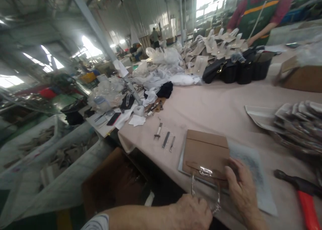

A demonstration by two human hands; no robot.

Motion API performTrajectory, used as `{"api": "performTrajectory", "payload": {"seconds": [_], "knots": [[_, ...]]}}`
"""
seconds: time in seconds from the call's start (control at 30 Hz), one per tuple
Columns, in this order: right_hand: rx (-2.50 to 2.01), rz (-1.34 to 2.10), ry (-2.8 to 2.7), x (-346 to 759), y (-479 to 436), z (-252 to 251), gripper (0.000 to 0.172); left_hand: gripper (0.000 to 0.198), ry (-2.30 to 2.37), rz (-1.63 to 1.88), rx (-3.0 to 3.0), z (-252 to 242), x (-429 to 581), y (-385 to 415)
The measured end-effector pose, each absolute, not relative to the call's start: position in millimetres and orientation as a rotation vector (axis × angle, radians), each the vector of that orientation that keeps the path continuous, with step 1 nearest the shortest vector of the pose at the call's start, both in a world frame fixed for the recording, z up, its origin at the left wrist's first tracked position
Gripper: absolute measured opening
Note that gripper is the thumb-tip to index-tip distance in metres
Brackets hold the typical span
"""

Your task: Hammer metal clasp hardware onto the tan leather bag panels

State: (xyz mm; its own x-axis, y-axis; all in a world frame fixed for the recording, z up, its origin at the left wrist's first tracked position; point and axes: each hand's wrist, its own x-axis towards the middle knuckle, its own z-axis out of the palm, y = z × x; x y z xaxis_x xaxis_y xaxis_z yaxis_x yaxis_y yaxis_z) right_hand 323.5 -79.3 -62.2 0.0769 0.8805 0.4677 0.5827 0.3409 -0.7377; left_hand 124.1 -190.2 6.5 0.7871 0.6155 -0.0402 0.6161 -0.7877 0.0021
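Note:
A tan handbag (206, 149) lies flat on a grey board (259, 176) at the table's front edge. Its shiny metal clasp (205, 171) and plastic-wrapped handle (193, 185) face me. My left hand (193, 211) is closed around the handle's near part, which its fingers partly hide. At the bag's right side, my right hand (241, 183) grips the edge, thumb on top and fingers curled over the corner. Left of the bag lie a white-handled tool (158, 130), a dark flat bar (166, 139) and a thin metal tool (172, 144).
A red-handled hammer (305, 199) lies at right, below a blurred stack of bag pieces (299, 122). Black bags (236, 70) and plastic wrapping (163, 60) line the back. Opposite stands a co-worker in a green apron (259, 18). A metal post (100, 35) rises at left.

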Motion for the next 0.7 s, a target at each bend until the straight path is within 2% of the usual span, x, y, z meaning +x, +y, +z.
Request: {"api": "performTrajectory", "payload": {"seconds": [0.17, 0.3, 0.7], "knots": [[-1.356, 0.065, -2.071, 312.2, -77.6, -50.3, 0.052, 0.015, 1.039, 0.054, 2.962, 1.9, 121.0, -189.8], [-1.24, -0.07, -2.262, 298.8, -79.7, -46.6, 0.051, 0.014, 1.02, 0.109, 2.968, -0.1, 115.7, -184.2], [-1.44, 0.112, -2.22, 295.5, -82.9, -52.9, 0.049, 0.016, 1.088, 0.233, 2.813, 2.3, 113.4, -185.7]]}}
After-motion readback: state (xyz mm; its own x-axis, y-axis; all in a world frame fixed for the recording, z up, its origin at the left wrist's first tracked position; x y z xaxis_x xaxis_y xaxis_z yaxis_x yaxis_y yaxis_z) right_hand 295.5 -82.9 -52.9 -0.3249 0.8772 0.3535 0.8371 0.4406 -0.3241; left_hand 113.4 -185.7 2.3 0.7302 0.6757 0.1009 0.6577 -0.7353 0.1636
